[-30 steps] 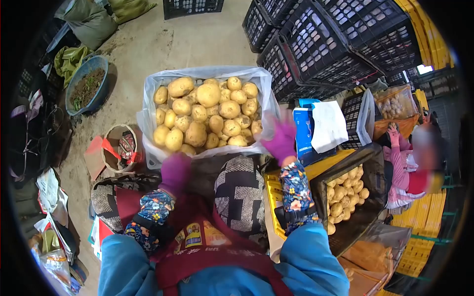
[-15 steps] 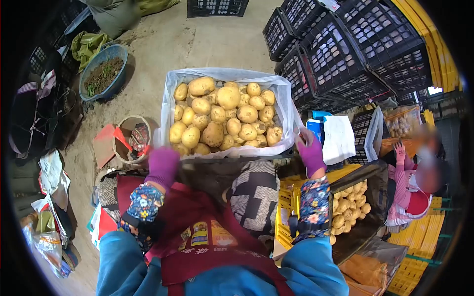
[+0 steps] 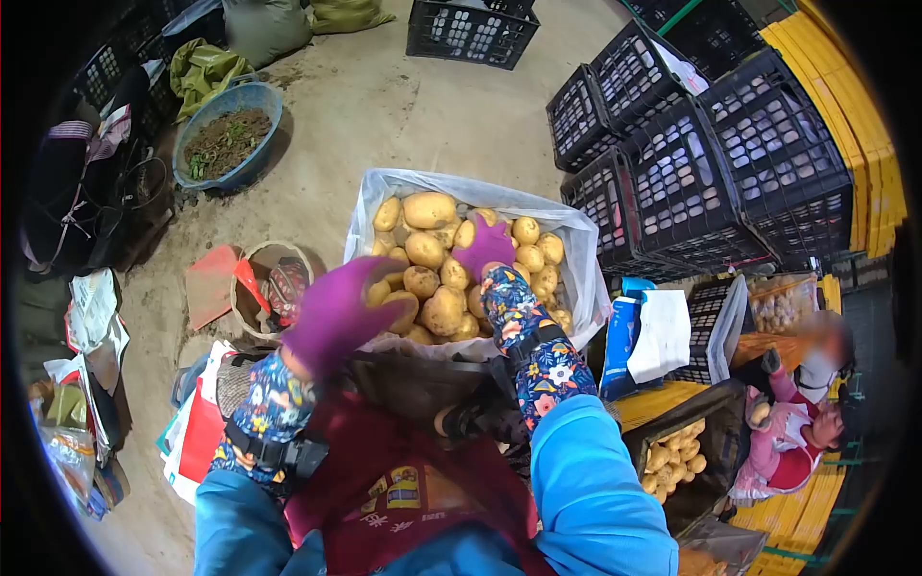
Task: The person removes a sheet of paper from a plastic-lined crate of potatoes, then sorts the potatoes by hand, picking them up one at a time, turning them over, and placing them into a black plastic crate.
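Note:
A crate lined with a pale plastic liner [image 3: 584, 240] stands in front of me, full of potatoes [image 3: 424, 250]. My right hand [image 3: 483, 248], in a purple glove, rests among the potatoes near the middle, its fingers around one at the upper centre. My left hand [image 3: 341, 312], gloved the same way, is at the crate's near left corner with thumb and fingers apart and nothing between them. It is slightly blurred and partly covers the liner's edge.
Black crates [image 3: 677, 187] are stacked at the right, beside yellow ones. A blue basin [image 3: 273, 99] and a small bucket [image 3: 309, 274] stand left. Lower right is a second potato crate [image 3: 715, 413]. Another person [image 3: 783, 432] sits at the far right; a black crate [image 3: 471, 34] stands behind.
My right hand has left the liner's right edge and reached into the potatoes. My left hand has opened beside the crate. The view has shifted, so the crate appears lower and farther right.

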`<control>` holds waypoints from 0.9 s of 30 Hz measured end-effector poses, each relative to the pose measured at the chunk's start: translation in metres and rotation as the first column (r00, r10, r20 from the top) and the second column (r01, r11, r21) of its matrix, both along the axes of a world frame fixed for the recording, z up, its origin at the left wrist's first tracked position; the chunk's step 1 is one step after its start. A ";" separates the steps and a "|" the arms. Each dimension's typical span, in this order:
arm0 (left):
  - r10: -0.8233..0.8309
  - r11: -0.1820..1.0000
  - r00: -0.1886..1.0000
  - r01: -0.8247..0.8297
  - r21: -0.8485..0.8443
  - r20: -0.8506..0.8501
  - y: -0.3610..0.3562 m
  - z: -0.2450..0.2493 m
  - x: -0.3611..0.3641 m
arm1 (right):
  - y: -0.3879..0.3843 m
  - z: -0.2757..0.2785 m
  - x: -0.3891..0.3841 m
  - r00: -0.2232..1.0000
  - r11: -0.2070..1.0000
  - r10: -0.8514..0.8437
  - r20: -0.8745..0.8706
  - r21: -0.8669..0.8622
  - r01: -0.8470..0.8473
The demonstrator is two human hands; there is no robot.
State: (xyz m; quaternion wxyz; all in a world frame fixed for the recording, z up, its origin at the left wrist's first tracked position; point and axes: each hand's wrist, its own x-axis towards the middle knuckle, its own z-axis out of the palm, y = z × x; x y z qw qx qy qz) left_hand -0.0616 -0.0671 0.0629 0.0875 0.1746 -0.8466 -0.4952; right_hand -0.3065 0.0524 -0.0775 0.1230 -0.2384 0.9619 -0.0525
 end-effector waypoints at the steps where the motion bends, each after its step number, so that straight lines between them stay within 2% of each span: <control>1: 0.040 0.971 0.999 -0.044 0.235 0.020 -0.003 -0.006 -0.011 | 0.005 -0.007 -0.007 0.994 0.980 0.058 0.097 -0.197 -0.038; 3: 0.055 0.905 0.998 -0.031 0.425 -0.043 -0.005 -0.026 -0.027 | 0.033 -0.026 -0.032 0.951 0.832 0.203 0.234 -0.553 -0.041; 4: 0.067 0.859 0.994 -0.015 0.512 -0.083 -0.003 -0.030 -0.035 | 0.033 -0.006 -0.028 0.839 0.620 0.284 0.464 -0.757 0.209; 5: 0.102 0.803 0.994 -0.060 0.593 -0.036 0.003 -0.027 -0.044 | 0.047 0.018 -0.024 0.706 0.590 0.268 0.655 -0.691 0.417; 6: 0.127 0.738 0.992 -0.107 0.667 0.019 0.015 -0.023 -0.051 | 0.057 0.034 -0.020 0.625 0.545 0.327 0.709 -0.682 0.488; 7: 0.140 0.665 0.987 -0.155 0.730 0.082 0.024 -0.020 -0.056 | 0.065 0.046 -0.011 0.572 0.460 0.405 0.713 -0.700 0.546; 8: 0.079 0.693 0.992 -0.127 0.709 0.100 0.029 -0.037 -0.066 | 0.073 0.058 -0.001 0.515 0.377 0.485 0.707 -0.700 0.606; 10: 0.091 0.599 0.994 -0.100 0.795 0.057 0.052 -0.023 -0.080 | 0.075 0.077 0.030 0.487 0.118 0.663 0.569 -0.722 0.682; 11: 0.102 0.548 0.994 -0.086 0.832 0.035 0.062 -0.017 -0.085 | 0.083 0.073 0.033 0.768 0.178 0.524 0.368 -0.929 0.324; 12: 0.107 0.638 0.993 -0.030 0.770 -0.050 0.061 -0.047 -0.098 | 0.091 0.061 0.031 0.917 0.301 0.396 0.054 -0.951 -0.074; 13: 0.095 0.665 0.986 0.041 0.746 -0.138 0.065 -0.062 -0.101 | 0.100 0.049 0.028 0.902 0.460 0.307 -0.304 -0.782 -0.420; 14: 0.079 0.690 0.971 0.110 0.715 -0.225 0.069 -0.073 -0.103 | 0.112 0.036 0.023 0.873 0.416 0.314 -0.372 -0.773 -0.479; 15: 0.064 0.715 0.948 0.175 0.677 -0.313 0.073 -0.075 -0.106 | 0.113 0.053 0.029 0.906 0.375 0.360 -0.222 -0.855 -0.359; 16: 0.063 0.796 0.923 0.182 0.577 -0.379 0.075 -0.074 -0.108 | 0.110 0.084 0.039 0.907 0.338 0.414 -0.072 -0.913 -0.227; 17: 0.053 0.863 0.898 0.178 0.472 -0.437 0.080 -0.072 -0.107 | 0.110 0.085 0.042 0.869 0.290 0.465 0.170 -0.957 0.032; 18: 0.033 0.917 0.870 0.169 0.361 -0.491 0.084 -0.071 -0.107 | 0.110 0.086 0.045 0.767 0.216 0.504 0.398 -0.918 0.334; 19: -0.003 0.950 0.868 0.157 0.269 -0.497 0.086 -0.067 -0.107 | 0.106 0.097 0.052 0.635 0.139 0.521 0.570 -0.791 0.596; 21: -0.088 0.987 0.857 0.143 0.071 -0.508 0.082 -0.056 -0.106 | 0.111 0.128 0.068 0.563 0.176 0.475 0.677 -0.699 0.693; 22: -0.082 0.953 0.889 0.203 0.225 -0.451 0.079 -0.050 -0.107 | 0.111 0.130 0.071 0.563 0.129 0.474 0.677 -0.686 0.716; 23: -0.102 0.890 0.916 0.258 0.375 -0.388 0.073 -0.042 -0.109 | 0.118 0.140 0.072 0.568 0.175 0.415 0.710 -0.675 0.716; 24: -0.029 0.801 0.959 0.191 0.567 -0.282 0.072 -0.029 -0.106 | 0.125 0.142 0.072 0.742 0.189 0.419 0.524 -0.849 0.493; 25: -0.049 0.776 0.967 0.195 0.600 -0.251 0.066 -0.031 -0.109 | 0.130 0.133 0.070 0.822 0.188 0.396 0.409 -0.913 0.363; 26: -0.051 0.891 0.955 0.176 0.419 -0.292 0.072 -0.026 -0.112 | 0.136 0.123 0.071 0.826 0.112 0.393 0.405 -0.912 0.394; 27: -0.276 0.960 0.872 0.274 -0.063 -0.405 0.064 -0.042 -0.121 | 0.149 0.128 0.073 0.897 0.202 0.271 0.348 -0.932 0.301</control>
